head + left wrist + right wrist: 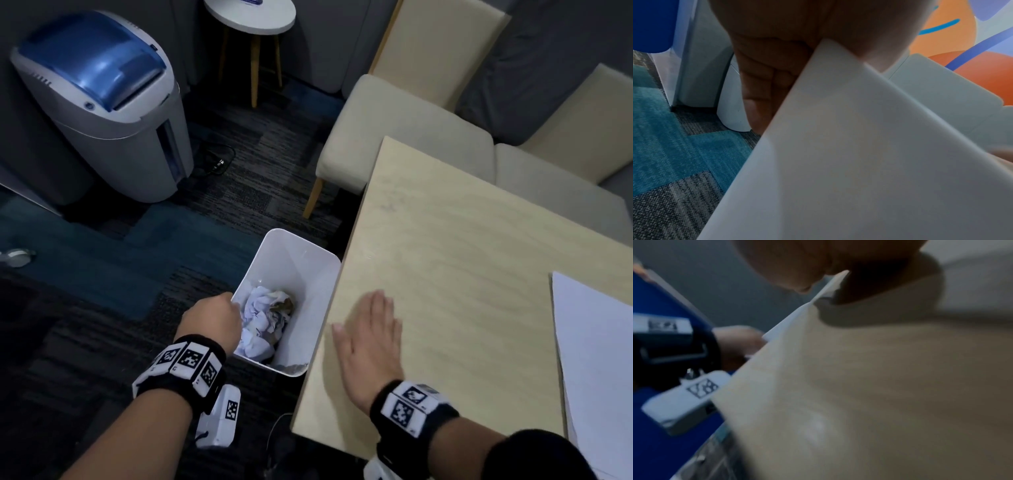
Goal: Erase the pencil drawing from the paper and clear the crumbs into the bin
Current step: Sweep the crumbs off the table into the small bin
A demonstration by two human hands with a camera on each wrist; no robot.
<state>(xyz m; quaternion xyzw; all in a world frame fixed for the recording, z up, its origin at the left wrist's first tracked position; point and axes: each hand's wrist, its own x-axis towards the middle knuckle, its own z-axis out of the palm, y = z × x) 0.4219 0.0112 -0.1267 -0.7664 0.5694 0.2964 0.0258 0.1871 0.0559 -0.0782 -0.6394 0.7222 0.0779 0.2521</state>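
Observation:
A white rectangular bin [320, 270] stands on the carpet against the left edge of the pale wooden table [462, 274], with crumpled white paper [263, 322] inside. My left hand [214, 320] grips the bin's near-left rim; in the left wrist view its curled fingers [764, 78] wrap the white bin wall [849, 154]. My right hand [371, 337] lies flat on the table near its left edge, fingers straight and together, blurred in the right wrist view. The white paper sheet [596, 353] lies at the table's right. No crumbs are visible.
A grey and blue shredder [102, 102] stands on the carpet at the far left. A small round white side table [250, 15] is behind it. Cream chairs [394, 137] sit along the table's far side. A cable [212, 161] lies on the floor.

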